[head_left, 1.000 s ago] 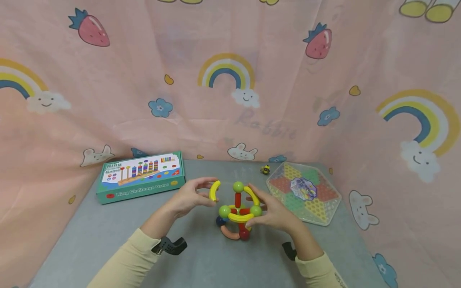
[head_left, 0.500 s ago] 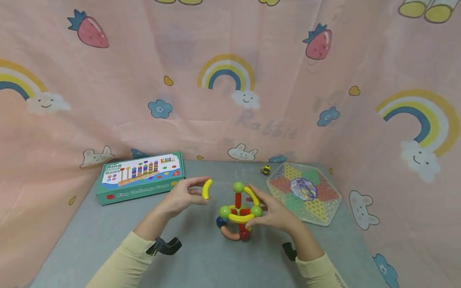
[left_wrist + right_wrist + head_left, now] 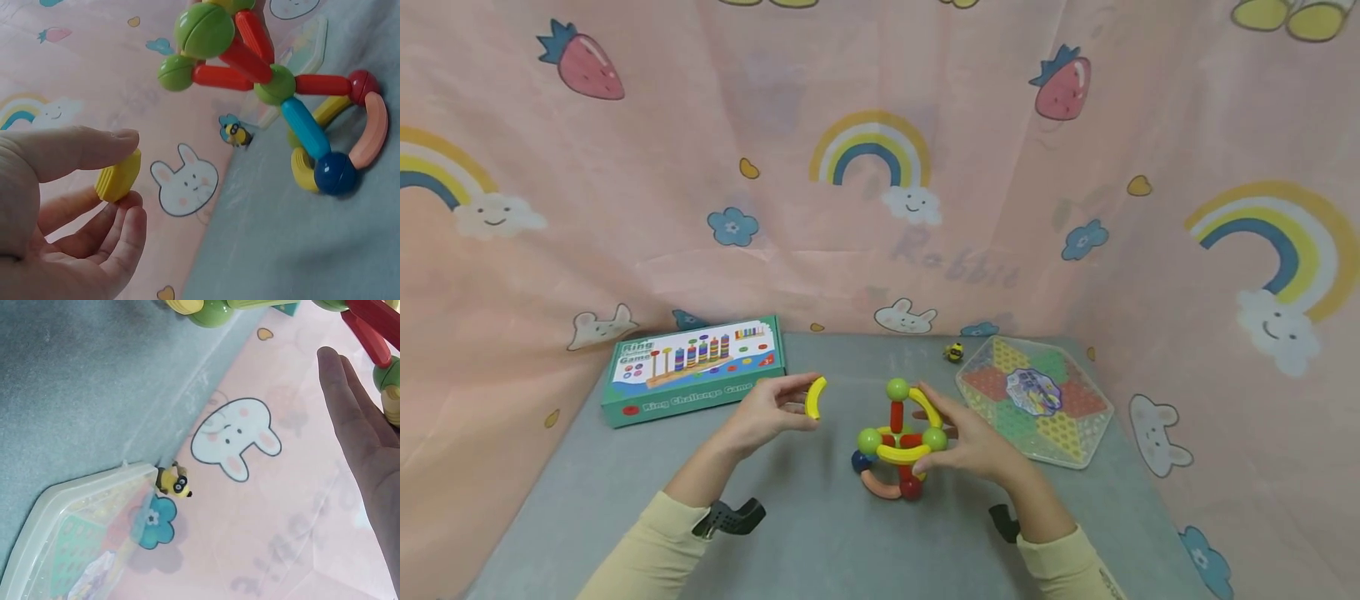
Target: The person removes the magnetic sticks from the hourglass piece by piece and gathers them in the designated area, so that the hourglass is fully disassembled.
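My left hand [image 3: 763,419] pinches a short curved yellow stick [image 3: 815,398] between thumb and fingertips, raised above the table to the left of a ball-and-stick toy structure [image 3: 902,455]. That structure stands upright, with a green ball [image 3: 898,389] on top of a red stick, curved yellow sticks around its middle, and a dark blue ball [image 3: 336,174] and a red ball low down. My right hand [image 3: 977,446] holds the structure's right side, thumb by the right green ball and fingers behind the yellow arc. In the right wrist view its fingers [image 3: 350,403] look long and nearly straight.
A green Ring Challenge Game box [image 3: 692,371] lies at the back left of the grey table. A hexagonal clear-edged game board [image 3: 1033,400] is at the back right, with a small bee figure [image 3: 954,352] beside it. Behind hangs a pink printed curtain [image 3: 880,267].
My left hand has moved left, away from the structure, carrying the curved yellow stick. The right hand and the structure have stayed in place.
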Demonstrator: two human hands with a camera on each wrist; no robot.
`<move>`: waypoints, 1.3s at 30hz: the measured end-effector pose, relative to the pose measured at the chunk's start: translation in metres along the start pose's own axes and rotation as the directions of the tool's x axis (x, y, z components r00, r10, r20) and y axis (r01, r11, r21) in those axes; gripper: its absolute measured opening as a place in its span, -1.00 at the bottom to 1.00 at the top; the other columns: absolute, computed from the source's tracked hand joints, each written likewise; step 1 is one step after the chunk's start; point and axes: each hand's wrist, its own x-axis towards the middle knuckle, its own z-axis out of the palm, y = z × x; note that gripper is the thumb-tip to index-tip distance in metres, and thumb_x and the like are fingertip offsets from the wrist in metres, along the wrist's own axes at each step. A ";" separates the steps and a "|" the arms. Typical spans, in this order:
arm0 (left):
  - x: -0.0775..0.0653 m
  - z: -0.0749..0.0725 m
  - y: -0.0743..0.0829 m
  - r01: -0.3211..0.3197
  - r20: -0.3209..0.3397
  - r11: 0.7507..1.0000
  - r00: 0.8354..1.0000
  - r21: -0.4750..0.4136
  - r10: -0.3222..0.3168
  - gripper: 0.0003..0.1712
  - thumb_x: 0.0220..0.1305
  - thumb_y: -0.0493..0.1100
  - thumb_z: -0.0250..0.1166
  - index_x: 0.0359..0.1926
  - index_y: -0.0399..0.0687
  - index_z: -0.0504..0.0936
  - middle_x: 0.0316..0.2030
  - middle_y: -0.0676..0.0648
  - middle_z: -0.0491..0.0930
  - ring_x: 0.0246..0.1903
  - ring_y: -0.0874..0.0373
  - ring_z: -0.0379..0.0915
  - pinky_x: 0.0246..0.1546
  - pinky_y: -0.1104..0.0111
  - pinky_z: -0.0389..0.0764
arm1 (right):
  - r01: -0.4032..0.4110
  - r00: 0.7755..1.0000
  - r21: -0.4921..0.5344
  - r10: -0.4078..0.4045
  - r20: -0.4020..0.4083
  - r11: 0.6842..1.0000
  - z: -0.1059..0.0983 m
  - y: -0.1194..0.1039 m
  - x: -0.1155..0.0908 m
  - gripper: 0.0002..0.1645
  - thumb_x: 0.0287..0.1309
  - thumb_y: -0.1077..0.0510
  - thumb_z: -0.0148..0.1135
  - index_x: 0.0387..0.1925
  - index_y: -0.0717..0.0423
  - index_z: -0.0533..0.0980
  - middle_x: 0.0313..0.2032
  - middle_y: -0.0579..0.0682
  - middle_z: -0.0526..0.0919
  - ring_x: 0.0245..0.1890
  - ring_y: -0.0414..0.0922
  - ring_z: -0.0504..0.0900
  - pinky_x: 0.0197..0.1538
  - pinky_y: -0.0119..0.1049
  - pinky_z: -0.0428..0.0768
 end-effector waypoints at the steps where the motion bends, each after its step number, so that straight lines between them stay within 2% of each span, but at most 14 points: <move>1: -0.001 -0.001 -0.002 0.000 -0.004 1.000 1.000 0.000 0.000 -0.18 0.10 -0.27 0.51 0.40 -0.15 0.43 0.24 -0.21 0.52 0.09 -0.04 0.53 -0.03 0.33 0.67 | -0.001 1.000 0.006 0.001 0.002 1.000 0.000 0.000 0.000 0.31 -0.06 -0.19 0.58 0.60 -0.10 0.02 0.52 0.05 0.23 0.36 0.08 0.47 0.27 0.16 0.51; 10: -0.008 -0.013 -0.017 -0.002 -0.042 0.998 0.999 0.060 0.004 -0.19 0.11 -0.25 0.51 0.40 -0.14 0.43 0.24 -0.24 0.48 0.12 -0.09 0.50 0.00 0.25 0.65 | 0.004 1.000 0.015 -0.004 0.004 1.000 0.000 -0.003 -0.001 0.32 -0.05 -0.18 0.58 0.60 -0.05 0.01 0.52 0.06 0.23 0.37 0.07 0.45 0.30 0.14 0.48; 14: -0.010 -0.016 -0.024 0.021 -0.058 0.997 0.998 0.078 -0.017 -0.18 0.12 -0.25 0.51 0.40 -0.14 0.43 0.23 -0.24 0.49 0.12 -0.09 0.51 0.02 0.22 0.65 | 0.026 1.000 0.037 -0.027 0.016 0.999 -0.001 -0.001 -0.003 0.34 -0.03 -0.14 0.58 0.60 0.04 -0.04 0.54 0.08 0.17 0.38 0.08 0.43 0.33 0.11 0.46; 20: -0.012 -0.021 -0.039 0.030 -0.081 0.995 0.996 0.098 -0.022 -0.17 0.11 -0.31 0.50 0.41 -0.16 0.42 0.22 -0.26 0.50 0.10 -0.07 0.53 -0.03 0.25 0.65 | 0.042 0.999 0.047 -0.043 0.025 0.998 0.001 0.002 -0.004 0.34 -0.01 -0.14 0.57 0.60 0.04 -0.05 0.57 0.07 0.07 0.39 0.07 0.42 0.33 0.10 0.46; 32: -0.017 -0.027 -0.070 0.040 -0.093 0.986 0.995 0.164 -0.025 -0.17 0.07 -0.38 0.49 0.39 -0.26 0.41 0.20 -0.26 0.52 0.06 -0.08 0.54 -0.04 0.22 0.66 | 0.041 0.999 0.027 -0.041 0.016 0.999 -0.001 0.002 -0.004 0.35 -0.04 -0.17 0.58 0.60 0.00 -0.04 0.57 0.04 0.10 0.38 0.05 0.44 0.33 0.14 0.44; 35: -0.022 -0.027 -0.076 0.032 -0.096 0.979 0.995 0.202 -0.013 -0.17 0.06 -0.36 0.51 0.38 -0.25 0.43 0.20 -0.26 0.52 0.05 -0.08 0.54 -0.02 0.22 0.67 | 0.033 0.999 0.014 -0.033 0.010 0.999 -0.001 0.001 -0.004 0.35 -0.05 -0.19 0.58 0.60 -0.02 -0.02 0.56 0.04 0.13 0.39 0.06 0.43 0.33 0.13 0.45; 39: -0.031 -0.025 -0.084 0.056 -0.100 0.970 0.994 0.238 -0.033 -0.17 0.03 -0.32 0.54 0.36 -0.22 0.46 0.19 -0.24 0.55 0.03 -0.04 0.56 -0.04 0.27 0.67 | 0.025 1.000 0.000 -0.025 0.005 1.000 -0.001 0.000 -0.004 0.34 -0.06 -0.22 0.58 0.60 -0.04 0.00 0.54 0.04 0.18 0.39 0.06 0.42 0.32 0.11 0.47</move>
